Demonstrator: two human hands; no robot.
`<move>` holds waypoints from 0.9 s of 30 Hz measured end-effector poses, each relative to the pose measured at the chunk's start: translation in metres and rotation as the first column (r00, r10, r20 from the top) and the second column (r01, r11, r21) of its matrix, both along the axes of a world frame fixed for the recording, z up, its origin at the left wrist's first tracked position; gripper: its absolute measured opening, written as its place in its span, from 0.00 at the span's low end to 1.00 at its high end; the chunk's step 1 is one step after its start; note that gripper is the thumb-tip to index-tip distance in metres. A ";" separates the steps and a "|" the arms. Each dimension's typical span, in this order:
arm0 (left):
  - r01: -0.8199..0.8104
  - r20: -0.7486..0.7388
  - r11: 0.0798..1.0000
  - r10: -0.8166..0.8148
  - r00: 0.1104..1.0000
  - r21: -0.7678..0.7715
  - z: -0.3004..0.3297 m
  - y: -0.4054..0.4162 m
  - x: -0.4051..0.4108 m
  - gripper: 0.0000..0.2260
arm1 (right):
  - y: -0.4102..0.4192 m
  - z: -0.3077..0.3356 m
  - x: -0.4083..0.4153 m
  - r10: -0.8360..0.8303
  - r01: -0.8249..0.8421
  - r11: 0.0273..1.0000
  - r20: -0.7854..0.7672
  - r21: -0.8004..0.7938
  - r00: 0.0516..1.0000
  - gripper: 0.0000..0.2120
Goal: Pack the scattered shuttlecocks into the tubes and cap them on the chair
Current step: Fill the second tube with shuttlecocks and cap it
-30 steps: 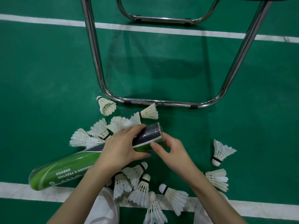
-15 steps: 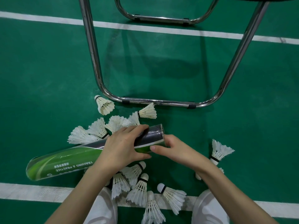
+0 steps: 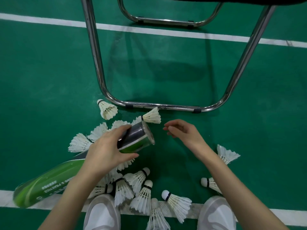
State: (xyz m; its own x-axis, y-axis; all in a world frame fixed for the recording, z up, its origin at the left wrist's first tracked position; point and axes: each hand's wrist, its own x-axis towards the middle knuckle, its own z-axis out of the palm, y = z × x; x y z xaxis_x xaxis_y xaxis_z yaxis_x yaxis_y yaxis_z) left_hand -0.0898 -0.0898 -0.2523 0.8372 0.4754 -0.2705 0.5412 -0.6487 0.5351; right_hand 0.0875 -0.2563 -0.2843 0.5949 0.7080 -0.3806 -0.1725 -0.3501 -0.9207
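Observation:
My left hand (image 3: pixel 106 150) grips a long green and black shuttlecock tube (image 3: pixel 49 181) near its upper end, holding it slanted above the floor. That end (image 3: pixel 147 134) points right and carries a clear cap. My right hand (image 3: pixel 184 133) hovers just right of the tube's end, fingers loosely curled, holding nothing. Several white feather shuttlecocks lie scattered on the green floor: one (image 3: pixel 107 109) by the chair leg, one (image 3: pixel 152 116) beyond the tube's end, a cluster (image 3: pixel 139 188) between my shoes, others (image 3: pixel 227 154) under my right forearm.
A chrome chair frame (image 3: pixel 159 107) stands directly ahead, its black seat edge (image 3: pixel 232 0) at the top. White court lines (image 3: pixel 149 31) cross the floor. My white shoes (image 3: pixel 101 213) stand on the near line.
My right hand has let go of the tube's end and drawn away to the right. The tube's capped end has tilted up a little in my left hand.

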 end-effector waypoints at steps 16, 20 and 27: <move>-0.065 0.028 0.997 0.064 0.998 0.035 0.000 0.012 -0.012 0.34 | 0.040 -0.034 -0.002 0.222 -0.186 0.947 0.115 -0.262 0.968 0.18; -0.063 0.001 0.998 0.063 0.998 0.025 -0.001 0.011 -0.012 0.34 | 0.032 -0.035 -0.005 0.082 -0.046 0.982 0.191 -0.182 0.978 0.14; -0.057 -0.026 0.998 0.057 0.998 0.014 0.002 -0.002 -0.002 0.36 | -0.006 0.006 -0.013 -0.241 0.231 0.970 0.179 0.071 0.954 0.13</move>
